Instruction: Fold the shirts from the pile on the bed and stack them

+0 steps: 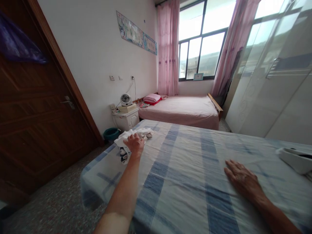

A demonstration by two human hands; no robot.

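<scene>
My left hand (135, 143) is at the far left part of the table, its fingers curled into a crumpled white garment (122, 139) with a dark printed figure on it. The garment lies bunched near the table's left edge. Flat on the blue-and-white checked tablecloth (181, 182) rests my right hand (241, 177), fingers stretched out and holding nothing. Beyond it, at the right edge of the view, is a white rounded object (293, 161) with a dark opening on top, partly cut off.
Behind the table stands a bed (182, 110) with a pink sheet and folded bedding. A small fan (126, 99) sits on a white bedside cabinet (128, 120), beside a green bin (111, 134). A wooden door (44, 107) is left; a glossy wardrobe (280, 97) stands right.
</scene>
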